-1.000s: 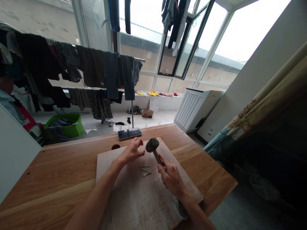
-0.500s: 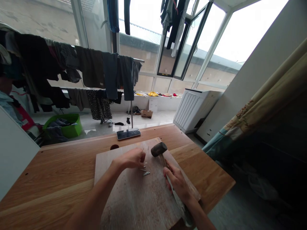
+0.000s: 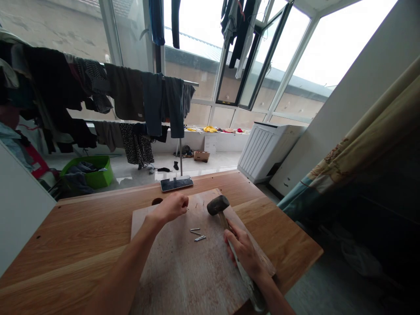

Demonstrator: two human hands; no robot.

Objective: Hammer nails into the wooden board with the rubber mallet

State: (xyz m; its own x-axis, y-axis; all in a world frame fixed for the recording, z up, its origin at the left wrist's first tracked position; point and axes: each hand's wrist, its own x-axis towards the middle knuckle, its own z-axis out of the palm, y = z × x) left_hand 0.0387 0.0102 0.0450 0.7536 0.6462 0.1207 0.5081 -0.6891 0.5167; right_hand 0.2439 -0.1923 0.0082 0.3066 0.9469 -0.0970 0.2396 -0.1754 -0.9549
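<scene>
My right hand (image 3: 242, 246) is wrapped round the handle of a mallet (image 3: 218, 204), whose dark head hovers over the far right of a worn wooden board (image 3: 177, 271). The fingers of my left hand (image 3: 174, 206) are pinched near the board's far edge, with a small shiny nail tip (image 3: 187, 208) showing beneath them. To the right of that hand, two thin nails (image 3: 196, 205) stand upright in the board. Several loose nails (image 3: 197, 234) lie in the middle of the board, between my two hands.
The board rests on a wooden table (image 3: 82, 227). A phone (image 3: 177, 183) lies near the table's far edge, and a dark round object (image 3: 157, 201) sits behind the board. Beyond are a green basin (image 3: 101, 177), a clothes rack and a white appliance (image 3: 262, 146).
My left hand has moved from the loose nails away to the far left of the board, a nail in its fingers. My right hand and the mallet have hardly moved.
</scene>
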